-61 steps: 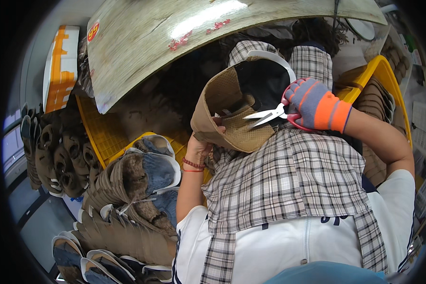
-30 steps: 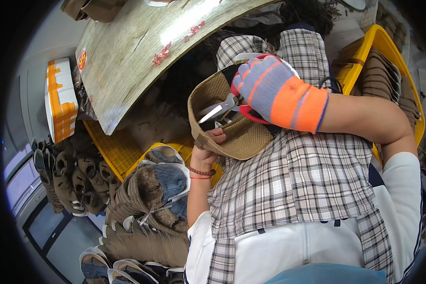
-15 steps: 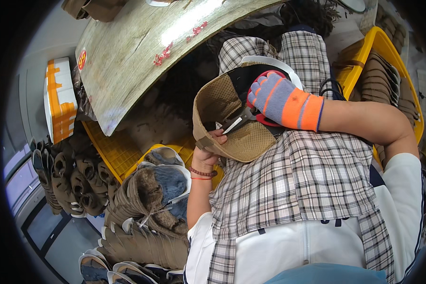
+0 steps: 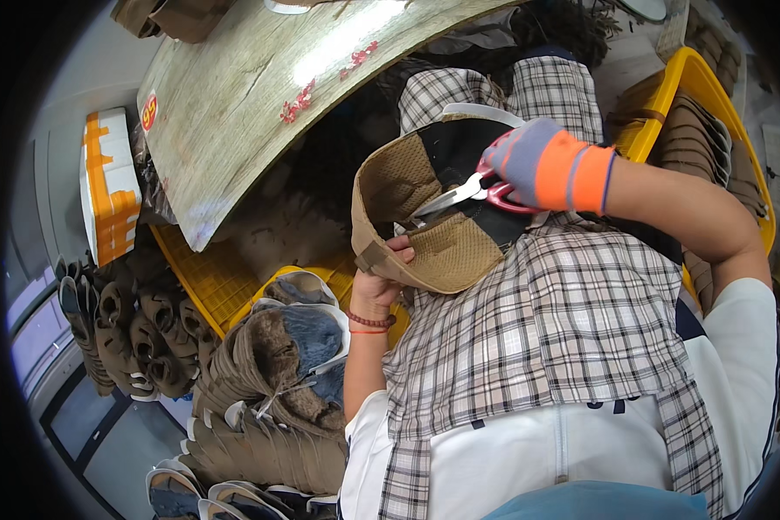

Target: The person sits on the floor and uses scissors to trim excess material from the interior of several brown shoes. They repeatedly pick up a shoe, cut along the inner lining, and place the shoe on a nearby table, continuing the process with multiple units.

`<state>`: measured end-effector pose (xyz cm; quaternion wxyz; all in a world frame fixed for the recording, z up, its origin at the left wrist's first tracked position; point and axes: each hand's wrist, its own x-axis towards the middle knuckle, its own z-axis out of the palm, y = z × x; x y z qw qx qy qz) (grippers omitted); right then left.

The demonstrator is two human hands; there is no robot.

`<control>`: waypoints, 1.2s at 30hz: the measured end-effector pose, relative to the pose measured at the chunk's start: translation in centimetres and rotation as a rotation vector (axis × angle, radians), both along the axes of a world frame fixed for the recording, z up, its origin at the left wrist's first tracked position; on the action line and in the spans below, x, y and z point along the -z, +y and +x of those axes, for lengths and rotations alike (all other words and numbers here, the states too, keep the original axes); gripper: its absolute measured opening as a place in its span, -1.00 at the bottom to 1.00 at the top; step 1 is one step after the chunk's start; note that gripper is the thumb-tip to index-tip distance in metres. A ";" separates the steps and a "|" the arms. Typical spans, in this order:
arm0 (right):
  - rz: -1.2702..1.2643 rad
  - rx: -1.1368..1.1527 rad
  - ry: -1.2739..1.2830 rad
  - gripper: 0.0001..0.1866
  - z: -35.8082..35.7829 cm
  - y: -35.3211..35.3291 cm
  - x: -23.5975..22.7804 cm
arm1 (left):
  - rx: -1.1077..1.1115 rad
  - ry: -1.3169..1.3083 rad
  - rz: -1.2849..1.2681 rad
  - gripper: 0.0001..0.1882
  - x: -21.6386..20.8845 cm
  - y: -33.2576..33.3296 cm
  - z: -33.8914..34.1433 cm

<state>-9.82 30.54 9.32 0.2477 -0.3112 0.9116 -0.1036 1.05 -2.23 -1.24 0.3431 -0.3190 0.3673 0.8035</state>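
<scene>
A brown cap (image 4: 377,186) with tan mesh lining, a black inner panel and a white curved brim edge lies inside-up over my lap. My left hand (image 4: 394,257), bare, with a beaded bracelet and a red string at the wrist, grips its near-left rim, the thumb showing inside. My right hand (image 4: 546,165), in a grey and orange striped glove, is shut on red-handled scissors (image 4: 459,198). Their blades lie parted inside the cap, pointing left toward the lining near my left thumb. A finer detail at the blade tips is too small to make out.
Stacked brown caps with furry linings (image 4: 277,364) stand to my left beside a yellow crate (image 4: 199,277). Another yellow crate (image 4: 667,95) holds nested caps at right. A wood-patterned tabletop (image 4: 243,104) juts in ahead. A white box with orange tape (image 4: 113,186) is far left.
My right hand has moved right and turned, so the scissors show more fully and their blades have parted. My left hand and the cap stay nearly in place.
</scene>
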 end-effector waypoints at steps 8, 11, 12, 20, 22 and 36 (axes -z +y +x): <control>-0.054 -0.053 -0.028 -0.50 0.5 2.6 0.1 | -0.012 0.104 -0.051 -0.63 -0.3 0.9 0.5; -0.040 -0.065 -0.051 -0.52 0.5 2.3 0.4 | -0.019 0.119 -0.035 -0.62 -0.3 0.9 0.5; -0.011 -0.074 -0.058 -0.52 0.5 1.9 1.0 | -0.018 0.125 -0.030 -0.61 -0.4 0.9 0.4; 0.230 -0.085 -0.304 -0.52 -0.3 0.3 -1.3 | -0.002 0.109 -0.007 -0.58 -0.1 0.9 0.6; 0.259 -0.075 -0.307 -0.52 -0.3 0.4 -1.4 | -0.006 0.110 -0.004 -0.58 -0.2 0.9 0.6; 0.184 -0.126 -0.339 -0.21 0.1 -3.5 -1.7 | -0.087 0.042 0.023 -0.68 0.6 1.1 0.8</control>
